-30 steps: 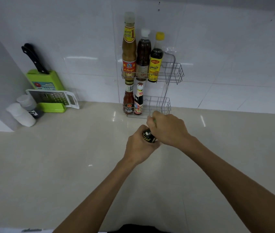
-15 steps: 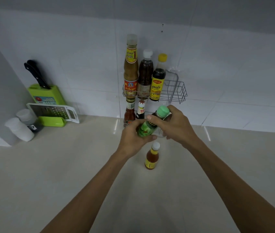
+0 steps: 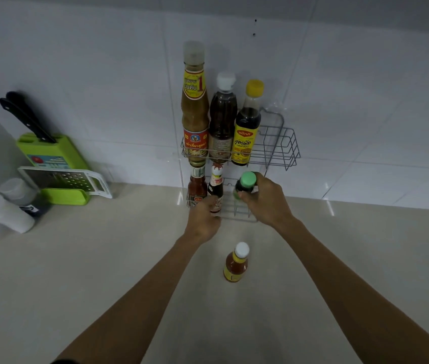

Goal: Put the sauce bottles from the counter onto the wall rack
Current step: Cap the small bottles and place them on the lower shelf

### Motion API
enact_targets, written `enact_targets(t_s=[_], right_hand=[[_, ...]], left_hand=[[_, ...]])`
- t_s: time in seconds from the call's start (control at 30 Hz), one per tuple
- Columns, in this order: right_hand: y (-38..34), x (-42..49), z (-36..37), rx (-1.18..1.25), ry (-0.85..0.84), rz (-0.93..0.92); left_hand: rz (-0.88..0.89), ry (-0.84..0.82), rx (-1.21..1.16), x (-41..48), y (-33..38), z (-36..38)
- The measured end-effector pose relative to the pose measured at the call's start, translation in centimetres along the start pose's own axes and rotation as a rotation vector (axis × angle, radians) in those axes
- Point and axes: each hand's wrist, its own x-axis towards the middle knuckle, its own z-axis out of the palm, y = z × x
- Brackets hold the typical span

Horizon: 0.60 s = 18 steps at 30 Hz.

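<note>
A wire wall rack [image 3: 288, 143] hangs on the white tiles. Its upper tier holds three tall sauce bottles [image 3: 222, 119]. In the lower tier [image 3: 242, 218] stand a red sauce bottle [image 3: 197, 186] and a small dark bottle [image 3: 216, 179]. My right hand [image 3: 267, 203] grips a green-capped bottle [image 3: 246, 181] at the right of that lower tier. My left hand [image 3: 202, 219] is curled at the front wire of the lower tier, and its fingers are hidden behind its back. A small orange bottle with a white cap [image 3: 235, 266] stands upright on the counter between my forearms.
At the left, against the wall, a green knife block [image 3: 50, 151] holds a black-handled knife. A white grater [image 3: 63, 178] leans on a green tray, and two white shakers [image 3: 6, 212] lie beside it. The beige counter [image 3: 103, 271] stretches toward me.
Both hands moved away from me toward the rack with the green-capped bottle. My left hand let go of it, and it now sits upright in the lower tier under my right hand.
</note>
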Motion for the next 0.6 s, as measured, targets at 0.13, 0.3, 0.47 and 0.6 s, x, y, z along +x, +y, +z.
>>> enact_targets(t_s=[0.13,0.3,0.47,0.6], right_hand=[[2.1,2.4,1.9,-0.024,-0.096,0.008],[4.0,4.5,4.7,-0.074,-0.244,0.066],[5.2,5.8,6.1,-0.086,-0.309,0.144],[5.3,6.6,6.4,-0.128,-0.357,0.150]], left_hand=[[-0.004,0.081,0.091,0.5,-1.1,0.3],[-0.009,0.085,0.135,0.3,-1.7,0.8],[0.006,0.082,0.164,0.3,-2.0,0.6],[-0.002,0.054,0.178,0.1,-2.2,0.5]])
